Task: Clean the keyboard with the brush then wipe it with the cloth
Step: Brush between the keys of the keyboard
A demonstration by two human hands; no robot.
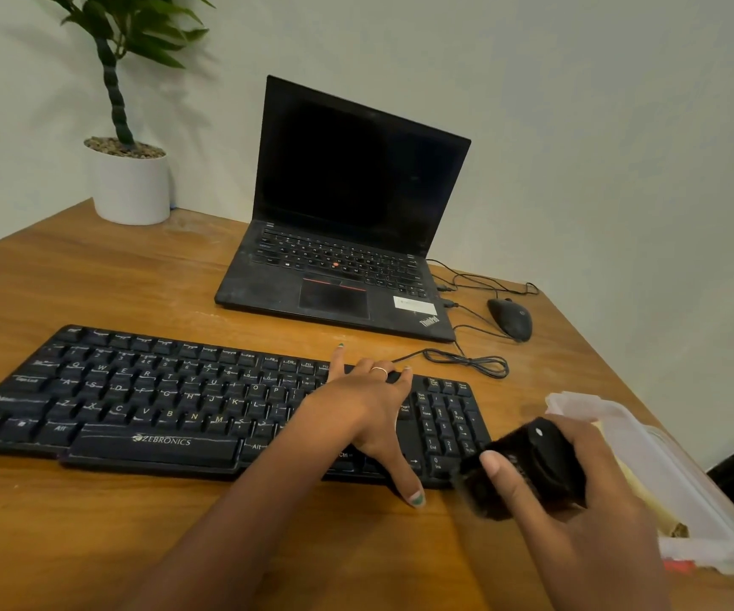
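Observation:
A black Zebronics keyboard [144,403] lies across the near part of the wooden desk [91,275]. My left hand [369,407] rests flat on its right half, fingers spread, thumb over the front edge. My right hand [576,500] grips a black brush [528,465], bristles pointing left, just off the keyboard's right front corner by the number pad. No cloth can be made out clearly.
An open black laptop [347,240] stands behind the keyboard, with a black mouse [510,319] and loose cables [471,359] to its right. A potted plant [131,183] sits at the back left. A clear plastic box [673,482] lies at the right desk edge.

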